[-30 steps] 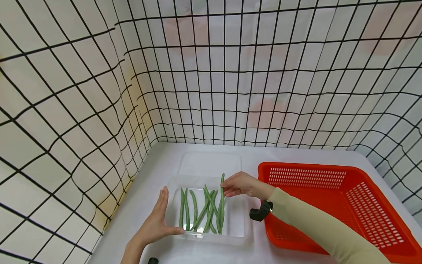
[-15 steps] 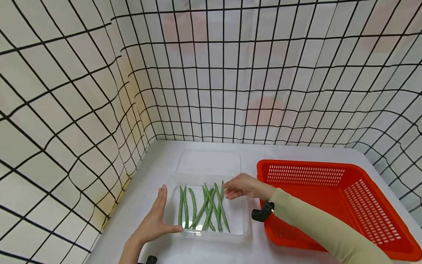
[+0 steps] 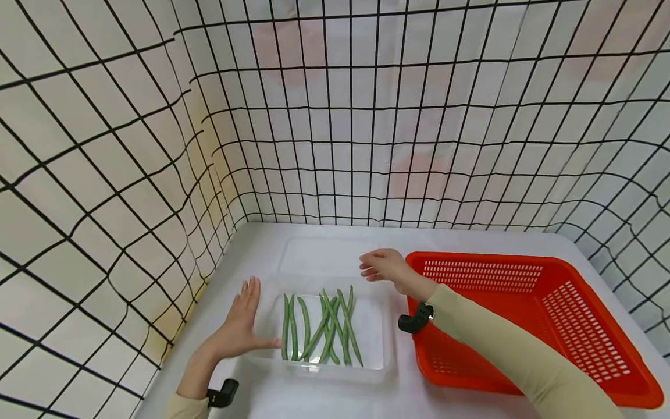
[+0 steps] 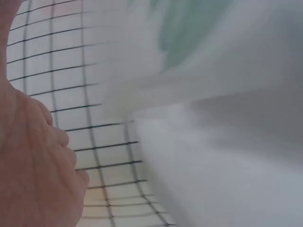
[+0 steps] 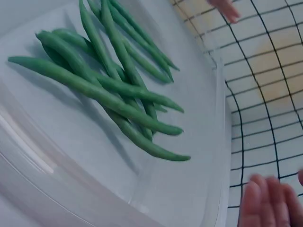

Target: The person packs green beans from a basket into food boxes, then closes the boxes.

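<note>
Several green beans (image 3: 305, 317) lie in a clear plastic container (image 3: 373, 334) in the head view, some side by side at the left and others crossed over each other. In the right wrist view the crossed beans (image 5: 99, 92) rest on the container's floor. My left hand (image 3: 235, 329) stands at the container's left side, fingers straight and thumb stretched toward the nearest beans; it grips nothing. Over the container's back right corner is my right hand (image 3: 386, 267), fingers loosely bent and holding nothing. The left wrist view is blurred, with the left palm (image 4: 40, 161) at its edge.
A red perforated basket (image 3: 487, 355) stands right of the container, under the right forearm. A flat, clear lid (image 3: 319, 253) lies behind the container on the white table (image 3: 251, 250). Black wire mesh (image 3: 361, 145) rises along the back and sides.
The right hand has let go of a green bean, which now lies across another in the container, and has moved up and back. The left hand has drawn slightly left and away from the container.
</note>
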